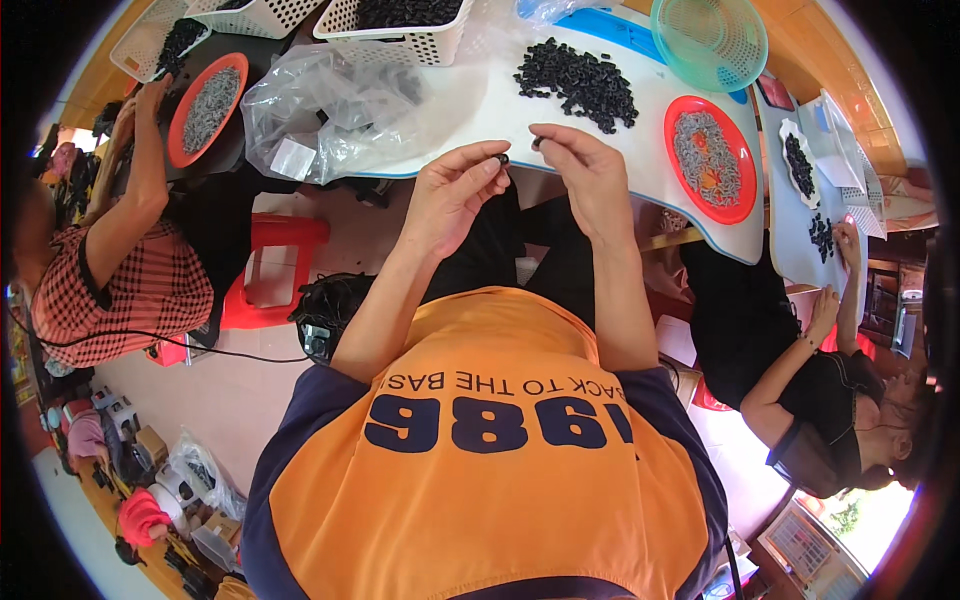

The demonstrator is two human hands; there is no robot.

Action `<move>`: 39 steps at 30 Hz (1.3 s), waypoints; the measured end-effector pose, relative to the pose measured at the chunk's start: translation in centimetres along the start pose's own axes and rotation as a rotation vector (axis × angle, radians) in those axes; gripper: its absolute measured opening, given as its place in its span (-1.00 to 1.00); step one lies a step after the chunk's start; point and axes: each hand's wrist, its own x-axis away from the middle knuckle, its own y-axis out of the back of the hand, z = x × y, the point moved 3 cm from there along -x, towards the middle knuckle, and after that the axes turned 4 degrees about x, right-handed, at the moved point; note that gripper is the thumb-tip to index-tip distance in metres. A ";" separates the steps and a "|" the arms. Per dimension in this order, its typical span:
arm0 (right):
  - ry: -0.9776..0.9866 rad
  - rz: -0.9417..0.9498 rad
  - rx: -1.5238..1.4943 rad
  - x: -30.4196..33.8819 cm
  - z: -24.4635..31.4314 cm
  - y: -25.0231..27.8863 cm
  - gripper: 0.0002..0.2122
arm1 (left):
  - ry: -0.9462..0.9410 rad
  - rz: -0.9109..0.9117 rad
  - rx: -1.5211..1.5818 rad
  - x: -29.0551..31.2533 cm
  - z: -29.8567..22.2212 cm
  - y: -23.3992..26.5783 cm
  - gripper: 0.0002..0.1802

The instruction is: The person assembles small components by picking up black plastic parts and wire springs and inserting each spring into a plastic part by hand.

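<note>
My left hand (455,195) pinches a small black part (502,159) between thumb and fingertips, in front of the white table's near edge. Close by on the right, my right hand (592,180) grips another small dark piece (538,143) at its fingertips. The two pieces are a short gap apart. Beyond my hands, a loose pile of small black parts (578,84) lies on the white table (480,110). To the right of the pile sits a red plate (745,195) full of small grey metal pieces (706,150).
A crumpled clear plastic bag (335,120) lies left on the table, below a white basket (440,45) of black parts. A green colander (710,45) stands far right. Co-workers sit on both sides; a second red plate (238,68) and a red stool (285,235) are at left.
</note>
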 end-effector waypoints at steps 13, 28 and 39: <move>0.060 -0.052 0.303 3.0 1.9 -2.6 -0.86 | -0.091 -0.022 -0.072 1.6 -0.3 -0.8 -0.83; 0.242 -0.173 0.411 3.5 0.2 -2.8 -0.84 | -0.002 -0.092 0.005 1.2 0.5 -0.3 -0.79; 0.008 -0.005 0.163 2.9 -1.9 -1.6 -0.79 | 0.199 -0.053 -0.041 0.4 0.2 0.3 -0.76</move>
